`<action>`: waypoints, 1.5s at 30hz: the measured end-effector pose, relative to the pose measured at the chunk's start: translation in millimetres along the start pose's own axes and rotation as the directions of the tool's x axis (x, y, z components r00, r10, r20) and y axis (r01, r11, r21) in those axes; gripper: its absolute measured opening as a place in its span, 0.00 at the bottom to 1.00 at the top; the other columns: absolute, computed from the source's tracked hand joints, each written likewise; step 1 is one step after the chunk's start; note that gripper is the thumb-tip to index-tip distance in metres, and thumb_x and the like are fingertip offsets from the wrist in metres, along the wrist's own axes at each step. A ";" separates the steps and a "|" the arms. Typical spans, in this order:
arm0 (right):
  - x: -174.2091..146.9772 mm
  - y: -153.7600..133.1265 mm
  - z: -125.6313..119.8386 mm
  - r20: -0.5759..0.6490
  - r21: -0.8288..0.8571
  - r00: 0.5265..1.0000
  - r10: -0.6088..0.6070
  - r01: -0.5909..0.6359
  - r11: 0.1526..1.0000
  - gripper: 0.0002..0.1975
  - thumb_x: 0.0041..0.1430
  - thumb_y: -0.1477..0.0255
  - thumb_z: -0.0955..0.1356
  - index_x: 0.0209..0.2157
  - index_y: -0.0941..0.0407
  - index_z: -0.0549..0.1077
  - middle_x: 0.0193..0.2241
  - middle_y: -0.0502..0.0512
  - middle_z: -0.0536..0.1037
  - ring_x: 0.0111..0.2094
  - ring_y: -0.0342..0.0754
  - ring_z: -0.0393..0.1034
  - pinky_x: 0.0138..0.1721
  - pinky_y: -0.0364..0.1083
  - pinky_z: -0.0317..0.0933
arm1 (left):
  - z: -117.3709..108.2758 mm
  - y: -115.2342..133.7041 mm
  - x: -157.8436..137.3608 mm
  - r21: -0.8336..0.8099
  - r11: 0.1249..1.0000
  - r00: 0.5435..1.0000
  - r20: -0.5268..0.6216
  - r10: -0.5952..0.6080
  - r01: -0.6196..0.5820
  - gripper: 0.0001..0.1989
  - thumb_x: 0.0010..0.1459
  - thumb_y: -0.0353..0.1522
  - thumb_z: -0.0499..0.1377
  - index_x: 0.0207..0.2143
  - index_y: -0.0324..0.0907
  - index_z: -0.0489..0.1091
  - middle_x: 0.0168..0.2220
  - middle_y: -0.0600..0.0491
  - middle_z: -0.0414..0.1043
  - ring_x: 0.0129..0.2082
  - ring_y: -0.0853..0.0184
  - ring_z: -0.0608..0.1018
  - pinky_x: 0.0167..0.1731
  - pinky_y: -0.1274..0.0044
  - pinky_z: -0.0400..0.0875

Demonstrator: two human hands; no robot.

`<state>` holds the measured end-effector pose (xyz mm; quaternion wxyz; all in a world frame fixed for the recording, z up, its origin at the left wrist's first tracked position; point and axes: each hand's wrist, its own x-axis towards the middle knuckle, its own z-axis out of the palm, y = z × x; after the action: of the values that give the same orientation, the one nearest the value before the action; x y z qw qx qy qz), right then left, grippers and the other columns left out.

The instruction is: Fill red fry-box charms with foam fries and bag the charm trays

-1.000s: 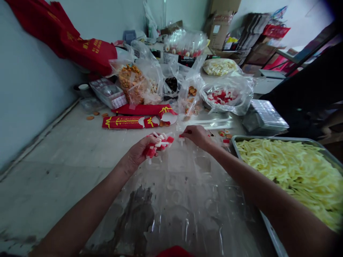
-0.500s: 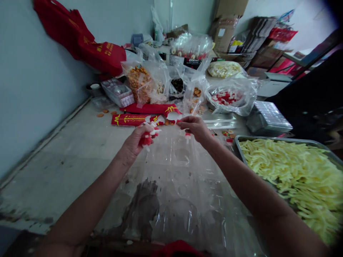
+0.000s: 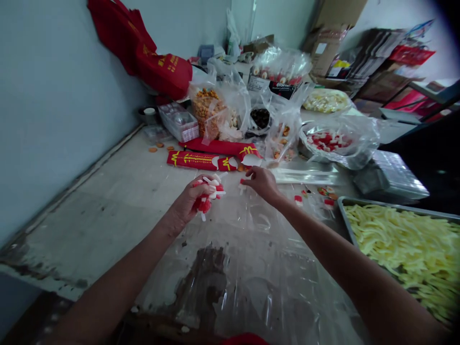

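Note:
Gathered in my left hand [image 3: 185, 203] is a bunch of small red-and-white pieces [image 3: 204, 205], with white tabs sticking out between closed fingers. My right hand [image 3: 264, 184] pinches one such red-and-white piece [image 3: 242, 185] at its fingertips, low over clear plastic packaging sheets [image 3: 247, 268] with moulded hollows. Whether this piece touches the plastic, I cannot tell. Further right, a red piece [image 3: 298, 199] and another red piece [image 3: 328, 203] lie on the sheets. Beyond my hands are red printed packets [image 3: 194, 160] with yellow marks.
A metal tray [image 3: 347, 225] of pale yellow strips stands at the right. Clear bags of snacks [image 3: 208, 112] line the back, beside a bag-lined bowl [image 3: 328, 143] of red-and-white pieces. Stacked plastic boxes [image 3: 395, 175] stand right; a wall [image 3: 53, 96] bounds the left.
The view has turned left, so the table's things appear further right. My right hand has shifted left over the sheets with its piece. My left hand still grips its bunch.

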<state>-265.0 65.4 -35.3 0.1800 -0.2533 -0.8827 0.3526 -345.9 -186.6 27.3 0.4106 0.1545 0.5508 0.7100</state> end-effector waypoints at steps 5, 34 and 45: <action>-24.5 -46.2 10.0 0.305 0.592 0.948 -0.096 -0.109 0.799 0.23 0.47 0.52 0.76 0.39 0.54 0.82 0.34 0.53 0.81 0.32 0.45 0.70 0.34 0.45 0.62 | 1.3 -4.1 -5.4 -0.009 0.999 0.998 0.038 -0.050 0.050 0.15 0.47 0.30 0.64 0.40 0.41 0.74 0.37 0.51 0.74 0.28 0.71 0.75 0.20 0.83 0.65; -28.3 -117.4 41.0 0.280 0.221 0.894 -0.351 0.296 0.929 0.18 0.65 0.59 0.67 0.45 0.57 0.81 0.35 0.56 0.81 0.33 0.48 0.72 0.34 0.47 0.62 | -68.7 4.1 -22.8 -0.277 0.959 0.979 -0.173 -0.111 0.060 0.16 0.44 0.29 0.65 0.39 0.39 0.71 0.32 0.50 0.78 0.26 0.66 0.81 0.15 0.84 0.65; -32.2 -143.7 74.7 0.438 0.464 0.892 -0.109 -0.121 0.877 0.09 0.45 0.66 0.74 0.26 0.57 0.79 0.23 0.49 0.77 0.25 0.42 0.66 0.28 0.42 0.59 | -57.6 -5.0 -28.3 -0.188 0.978 0.959 -0.246 -0.138 0.093 0.13 0.45 0.28 0.62 0.37 0.39 0.68 0.26 0.53 0.74 0.21 0.66 0.78 0.16 0.82 0.66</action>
<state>-322.1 -82.3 11.5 0.0262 -0.1147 -0.7840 0.6095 -365.1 -245.4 9.5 0.3884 -0.0081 0.5432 0.7443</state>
